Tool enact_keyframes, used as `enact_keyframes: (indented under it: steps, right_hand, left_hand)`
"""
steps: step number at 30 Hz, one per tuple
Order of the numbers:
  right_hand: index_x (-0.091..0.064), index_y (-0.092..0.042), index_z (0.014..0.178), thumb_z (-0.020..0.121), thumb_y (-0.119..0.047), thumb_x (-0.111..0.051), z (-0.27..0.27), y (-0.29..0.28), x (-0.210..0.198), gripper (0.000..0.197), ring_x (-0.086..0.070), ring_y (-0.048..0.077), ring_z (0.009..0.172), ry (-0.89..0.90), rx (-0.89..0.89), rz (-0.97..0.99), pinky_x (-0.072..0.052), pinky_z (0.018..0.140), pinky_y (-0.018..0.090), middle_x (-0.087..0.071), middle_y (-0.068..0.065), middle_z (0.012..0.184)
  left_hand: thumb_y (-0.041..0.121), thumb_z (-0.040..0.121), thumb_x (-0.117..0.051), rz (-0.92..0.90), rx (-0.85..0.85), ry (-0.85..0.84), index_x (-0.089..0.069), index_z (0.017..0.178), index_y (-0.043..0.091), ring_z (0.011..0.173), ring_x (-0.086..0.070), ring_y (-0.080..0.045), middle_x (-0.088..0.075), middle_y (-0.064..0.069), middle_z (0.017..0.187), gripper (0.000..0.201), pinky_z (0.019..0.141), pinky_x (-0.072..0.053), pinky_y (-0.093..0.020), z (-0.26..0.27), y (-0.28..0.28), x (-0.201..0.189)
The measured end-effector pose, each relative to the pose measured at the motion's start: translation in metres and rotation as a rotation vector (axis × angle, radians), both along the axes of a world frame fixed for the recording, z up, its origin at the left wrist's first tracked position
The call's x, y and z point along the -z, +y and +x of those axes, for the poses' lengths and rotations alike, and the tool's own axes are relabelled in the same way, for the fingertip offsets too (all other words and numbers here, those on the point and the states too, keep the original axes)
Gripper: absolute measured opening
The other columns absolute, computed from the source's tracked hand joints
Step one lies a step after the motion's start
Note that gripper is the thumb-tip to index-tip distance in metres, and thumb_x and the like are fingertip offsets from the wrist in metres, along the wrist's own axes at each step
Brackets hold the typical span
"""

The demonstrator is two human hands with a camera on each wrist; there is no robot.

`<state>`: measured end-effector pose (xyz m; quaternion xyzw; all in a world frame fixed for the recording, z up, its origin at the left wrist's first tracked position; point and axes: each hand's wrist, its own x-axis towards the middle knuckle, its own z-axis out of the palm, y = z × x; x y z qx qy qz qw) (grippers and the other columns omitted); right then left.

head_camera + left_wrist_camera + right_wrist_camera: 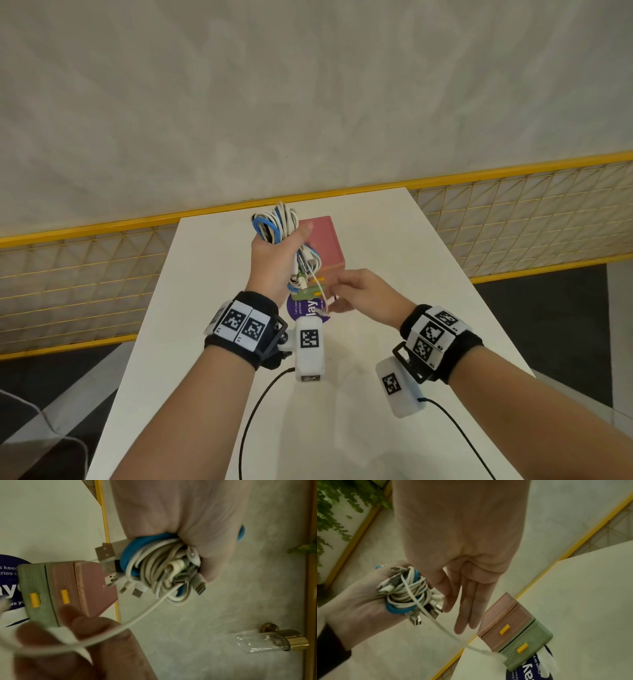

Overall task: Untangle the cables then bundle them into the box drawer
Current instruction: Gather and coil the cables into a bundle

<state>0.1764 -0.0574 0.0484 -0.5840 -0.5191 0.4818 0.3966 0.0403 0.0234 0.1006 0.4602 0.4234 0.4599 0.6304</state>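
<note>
My left hand [291, 240] is raised above the table and grips a coiled bundle of white and blue cables [277, 222] [163, 568] [406, 592], with several USB plugs sticking out of it. One loose white cable [320, 287] [145, 609] [436, 622] trails from the bundle down towards my right hand [334, 303] [462, 608]. That hand's fingers are straight, and the cable runs across their tips. Just behind stands the small box [322, 240] [505, 615], pink on top, with a pink drawer and a green drawer, each with a yellow handle.
The box stands on a round purple sticker [308, 308] on the white table [411, 274]. A yellow-framed mesh railing [102, 260] runs along the table's far end and both sides. Black leads from the wrist cameras [253, 411] lie on the near tabletop.
</note>
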Motion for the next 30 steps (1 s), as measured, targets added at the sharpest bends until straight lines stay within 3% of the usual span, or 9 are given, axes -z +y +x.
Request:
enact_keyframes:
  steps: [3,5,8,11,14,16,20,26,30]
  right_hand:
    - [-0.067,-0.010,0.107,0.091,-0.022,-0.061,-0.004,0.001,-0.006,0.021,-0.067,0.018,0.076,0.165,0.128,-0.039,-0.058,0.085,0.037,-0.071,0.009,0.097]
    - [-0.060,-0.007,0.106,0.090,-0.027,-0.061,-0.008,0.003,-0.007,0.026,-0.062,0.016,0.070,0.009,0.127,-0.142,-0.059,0.072,0.033,-0.064,0.004,0.087]
    - [-0.051,-0.006,0.110,0.092,-0.043,-0.050,-0.014,0.007,-0.006,0.042,-0.058,0.021,0.056,-0.190,0.042,-0.371,-0.059,0.058,0.035,-0.057,0.010,0.076]
    - [-0.053,-0.001,0.113,0.094,-0.038,-0.050,-0.020,0.008,-0.008,0.042,-0.059,0.019,0.044,-0.050,-0.012,-0.483,-0.058,0.050,0.030,-0.063,0.014,0.069]
    - [-0.060,-0.005,0.101,0.087,-0.006,-0.062,-0.021,0.011,-0.007,0.014,-0.062,0.017,0.050,0.138,0.047,-0.338,-0.061,0.058,0.030,-0.067,0.011,0.071]
    - [-0.060,-0.007,0.098,0.082,0.004,-0.063,-0.019,0.017,-0.003,0.019,-0.064,0.023,0.060,0.202,0.152,-0.245,-0.062,0.070,0.037,-0.067,0.014,0.077]
    - [-0.051,0.003,0.121,0.082,0.003,-0.065,-0.009,0.024,-0.002,0.041,-0.069,0.021,0.063,0.256,0.416,-0.013,-0.061,0.066,0.030,-0.068,0.015,0.084]
    - [-0.071,-0.007,0.095,0.086,-0.004,-0.064,-0.018,0.018,-0.011,0.011,-0.069,0.028,0.075,0.110,0.389,0.314,-0.060,0.073,0.038,-0.072,0.016,0.085]
    - [-0.071,-0.001,0.098,0.086,0.002,-0.062,-0.024,0.017,-0.004,0.016,-0.066,0.011,0.075,0.029,0.352,0.382,-0.059,0.074,0.029,-0.068,0.010,0.088]
  left_hand:
    - [0.012,0.082,-0.075,-0.008,0.012,0.036,-0.062,0.090,0.013,0.075,-0.065,-0.028,-0.065,-0.007,0.073,0.015,0.082,-0.057,-0.052,-0.001,-0.003,0.004]
    - [0.012,0.082,-0.075,-0.003,0.010,0.042,-0.061,0.087,0.015,0.078,-0.066,-0.028,-0.065,-0.005,0.073,0.015,0.083,-0.057,-0.051,-0.001,-0.005,0.005]
    - [0.014,0.081,-0.076,0.026,0.003,0.061,-0.061,0.089,0.017,0.082,-0.068,-0.026,-0.067,-0.004,0.079,0.017,0.084,-0.058,-0.049,-0.001,-0.006,0.004]
    - [0.017,0.080,-0.078,0.049,0.003,0.062,-0.061,0.090,0.017,0.090,-0.070,-0.032,-0.069,-0.009,0.086,0.020,0.084,-0.057,-0.050,0.000,-0.006,0.001]
    - [0.014,0.080,-0.077,0.062,0.011,0.063,-0.060,0.086,0.020,0.082,-0.069,-0.025,-0.067,-0.002,0.077,0.018,0.082,-0.058,-0.045,0.002,-0.008,0.001]
    - [0.014,0.081,-0.077,0.061,0.014,0.073,-0.061,0.084,0.019,0.080,-0.068,-0.024,-0.067,-0.002,0.076,0.017,0.082,-0.059,-0.045,0.001,-0.009,0.002]
    - [0.016,0.080,-0.077,0.084,0.030,0.127,-0.064,0.087,0.018,0.079,-0.069,-0.022,-0.068,-0.003,0.079,0.015,0.081,-0.058,-0.042,-0.002,-0.007,0.011]
    - [0.031,0.075,-0.081,0.052,-0.020,0.164,-0.063,0.111,0.015,0.095,-0.070,-0.018,-0.073,-0.004,0.101,0.043,0.089,-0.056,-0.042,-0.002,-0.003,0.026]
    - [0.027,0.074,-0.082,0.046,-0.027,0.165,-0.066,0.102,0.010,0.087,-0.072,-0.019,-0.074,-0.006,0.094,0.036,0.081,-0.058,-0.038,-0.002,0.001,0.031]
